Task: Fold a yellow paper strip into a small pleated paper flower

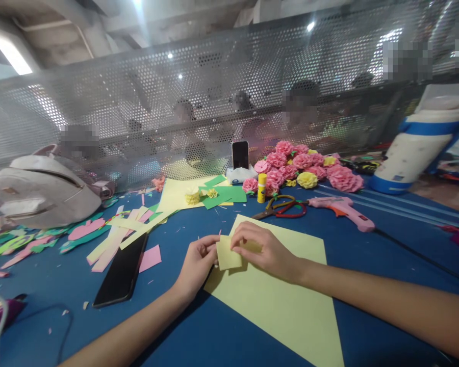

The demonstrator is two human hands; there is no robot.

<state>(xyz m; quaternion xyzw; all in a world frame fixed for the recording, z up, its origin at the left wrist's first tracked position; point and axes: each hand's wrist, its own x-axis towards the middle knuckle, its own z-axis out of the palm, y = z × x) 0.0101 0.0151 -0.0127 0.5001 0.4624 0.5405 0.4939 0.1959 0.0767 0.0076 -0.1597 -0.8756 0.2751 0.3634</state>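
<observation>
My left hand (197,262) and my right hand (262,250) both pinch a small folded piece of yellow paper (228,253), held between them just above a large yellow sheet (275,300) that lies on the blue table (367,285). The left fingers grip its left edge. The right thumb and fingers are closed on its top right corner. A black phone (121,272) lies flat to the left of my left hand.
Scissors (281,206) and a pink glue gun (344,210) lie beyond the sheet. A glue stick (261,187), a heap of pink and yellow paper flowers (306,171), an upright phone (240,155), paper scraps (110,239), a pink backpack (42,191) and a large flask (416,148) surround them.
</observation>
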